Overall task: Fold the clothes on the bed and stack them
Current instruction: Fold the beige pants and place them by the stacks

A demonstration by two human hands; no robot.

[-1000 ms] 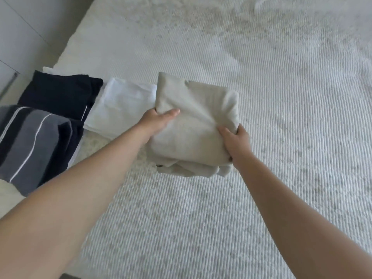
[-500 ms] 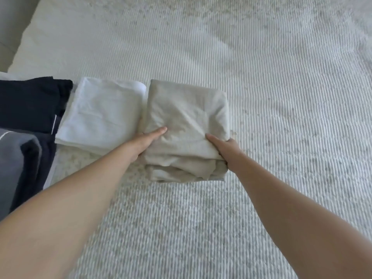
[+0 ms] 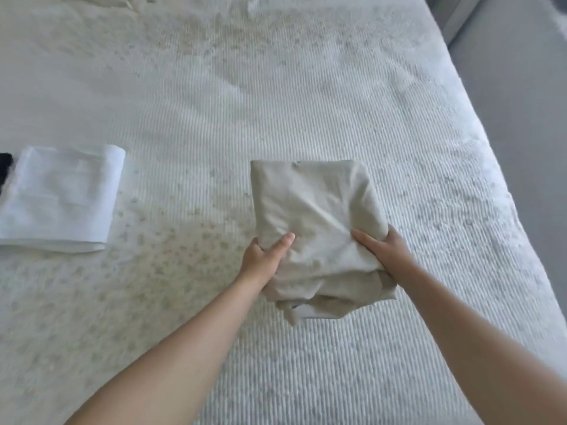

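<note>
Both hands gripping beige bundle (image 3: 313, 216) over bed (image 3: 337, 102).
Left hand (image 3: 265, 256) and right hand (image 3: 383, 253) clasp its near corners, thumbs on top, arms extended.

Matt beige cloth bundle (image 3: 313, 216); ribbed textured bedspread (image 3: 306, 102).

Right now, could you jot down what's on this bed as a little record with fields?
surface: white ribbed bedspread
held item: folded beige garment, gripped at its near end
left hand: thumb on top, fingers underneath
right hand: thumb on top, fingers underneath
lying at left: folded white garment, apart from the beige one
left edge: sliver of dark cloth
</note>
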